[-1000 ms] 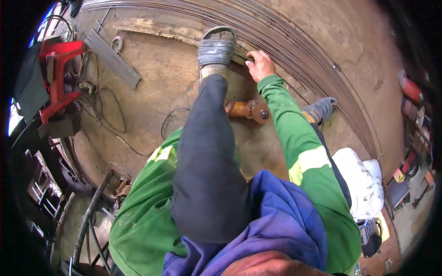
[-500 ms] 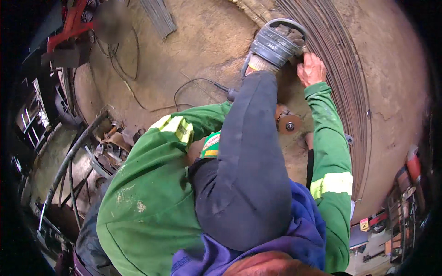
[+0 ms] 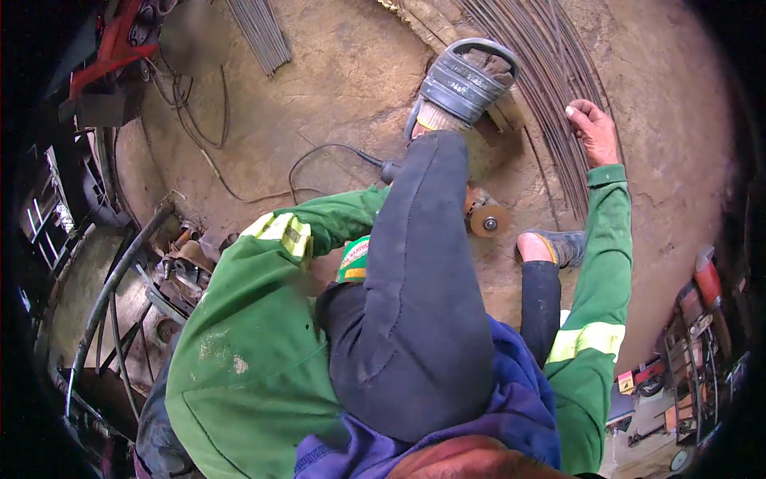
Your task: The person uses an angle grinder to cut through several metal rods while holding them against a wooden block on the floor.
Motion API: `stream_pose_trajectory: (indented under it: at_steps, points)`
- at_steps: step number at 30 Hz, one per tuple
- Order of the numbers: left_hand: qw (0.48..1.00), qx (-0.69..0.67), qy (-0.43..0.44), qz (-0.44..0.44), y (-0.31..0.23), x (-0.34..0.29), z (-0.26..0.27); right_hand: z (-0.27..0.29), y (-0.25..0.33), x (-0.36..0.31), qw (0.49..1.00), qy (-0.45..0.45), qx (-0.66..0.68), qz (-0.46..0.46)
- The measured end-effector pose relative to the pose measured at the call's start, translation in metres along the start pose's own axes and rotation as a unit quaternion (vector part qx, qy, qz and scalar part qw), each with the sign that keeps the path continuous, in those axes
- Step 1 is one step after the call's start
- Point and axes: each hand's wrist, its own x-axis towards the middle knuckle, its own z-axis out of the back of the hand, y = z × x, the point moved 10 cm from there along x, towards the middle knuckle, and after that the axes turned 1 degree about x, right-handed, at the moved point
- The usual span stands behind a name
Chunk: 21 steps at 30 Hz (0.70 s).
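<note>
My right hand (image 3: 594, 132) is over the right side of a bundle of long thin steel rods (image 3: 538, 64). Its fingers are curled with the thumb pressed in, at the end of a thin steel rod (image 3: 561, 56). My left arm in its green sleeve (image 3: 343, 211) reaches behind my raised leg, so that the left hand is hidden. Past the leg shows an angle grinder with a brown disc (image 3: 489, 221), its body mostly covered. My foot in a dark grey slipper (image 3: 463, 88) is beside the rods, over a wooden block (image 3: 504, 116).
A power cord (image 3: 319, 152) runs from the grinder leftward over the brown floor. Short grey bars (image 3: 259, 36) lie at the far left, near a red metal frame (image 3: 112, 56). Scrap metal (image 3: 187, 259) is piled at left. My other foot (image 3: 562, 247) stands right of the disc.
My right hand has moved right and slightly nearer, away from the slipper. Rods seen right of my forearm before no longer show there. My other foot has come into view.
</note>
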Motion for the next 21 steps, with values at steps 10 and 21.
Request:
stream_pose_trajectory:
  at_steps: [10,21]
  points:
    - [0.987,-0.158,-0.02,0.009,0.007,-0.046,0.004,-0.125,0.107,-0.021,0.973,0.113,0.2,0.025]
    - [0.608,-0.534,-0.379,0.448,0.176,-0.024,0.162,-0.247,0.137,-0.02,0.965,0.158,-0.158,0.136]
